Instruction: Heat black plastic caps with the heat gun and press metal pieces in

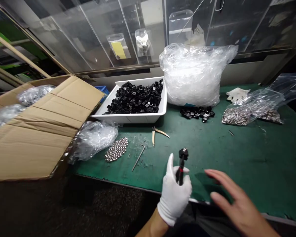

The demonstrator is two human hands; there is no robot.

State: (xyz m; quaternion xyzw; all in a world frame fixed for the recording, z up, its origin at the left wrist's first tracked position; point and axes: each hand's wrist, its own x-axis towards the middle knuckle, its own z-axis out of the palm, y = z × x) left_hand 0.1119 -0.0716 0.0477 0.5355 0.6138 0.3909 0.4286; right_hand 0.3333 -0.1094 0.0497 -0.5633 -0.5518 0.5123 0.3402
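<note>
My left hand (175,196), in a white glove, is closed around a slim black piece with a red band (181,169). Its index finger stretches along the side, and a blocky black head (183,153) tops the piece; the exact kind does not show. To the right, my bare right hand (233,200) hovers over the front edge of the green table, thumb and fingers apart and holding nothing. Beyond the left hand lie pliers with tan handles (154,138) and a bent hex key (138,158).
A white tray (128,118) of small black parts stands at the back, beside a bulging plastic bag (192,75). More black parts (197,113) lie before that bag. Metal balls (116,149) sit at left near a cardboard box (39,131). Bagged metal pieces (236,117) are at right.
</note>
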